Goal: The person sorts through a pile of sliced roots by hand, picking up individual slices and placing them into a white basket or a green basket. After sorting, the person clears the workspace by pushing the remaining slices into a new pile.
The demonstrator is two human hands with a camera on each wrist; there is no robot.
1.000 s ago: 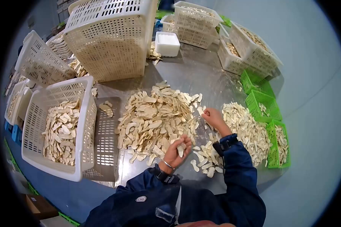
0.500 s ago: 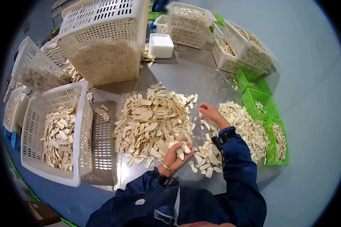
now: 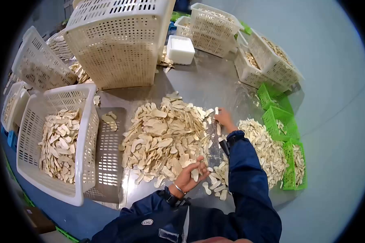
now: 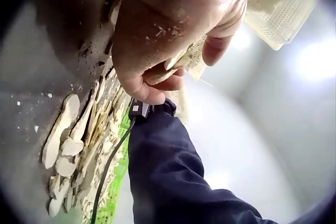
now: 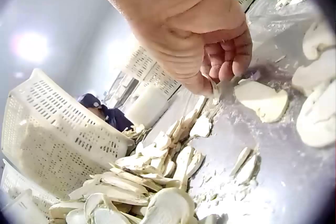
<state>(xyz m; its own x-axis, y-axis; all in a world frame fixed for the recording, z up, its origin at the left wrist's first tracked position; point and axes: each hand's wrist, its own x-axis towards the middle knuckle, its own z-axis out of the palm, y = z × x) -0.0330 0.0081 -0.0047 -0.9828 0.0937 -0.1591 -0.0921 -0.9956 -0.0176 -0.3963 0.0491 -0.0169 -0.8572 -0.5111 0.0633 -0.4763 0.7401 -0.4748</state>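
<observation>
Pale dried slices form a large heap (image 3: pixel 162 133) in the middle of the metal table. My left hand (image 3: pixel 186 178) is palm up at the heap's near right edge, its fingers curled around a few slices (image 4: pixel 176 64). At the heap's far right edge, my right hand (image 3: pixel 225 118) reaches down to the table. Its thumb and fingertips pinch a thin slice (image 5: pixel 214 91), seen nearly edge-on in the right wrist view. Beside those fingertips a broad slice (image 5: pixel 261 101) lies flat. Smaller slices make a second pile (image 3: pixel 265 150) under and beyond the right forearm.
A white basket (image 3: pixel 87 133) of slices stands at the left, with a tall white crate (image 3: pixel 113 56) behind it. Green baskets (image 3: pixel 290 166) line the right edge. A white tub (image 3: pixel 180 50) and stacked white crates (image 3: pixel 215 30) stand at the back. Another person (image 5: pixel 107 111) is beyond the crate.
My right hand has shifted a little farther out along the heap's right edge. The left hand has drawn slightly nearer my body with its fingers looser around the slices. The head view has shifted a little.
</observation>
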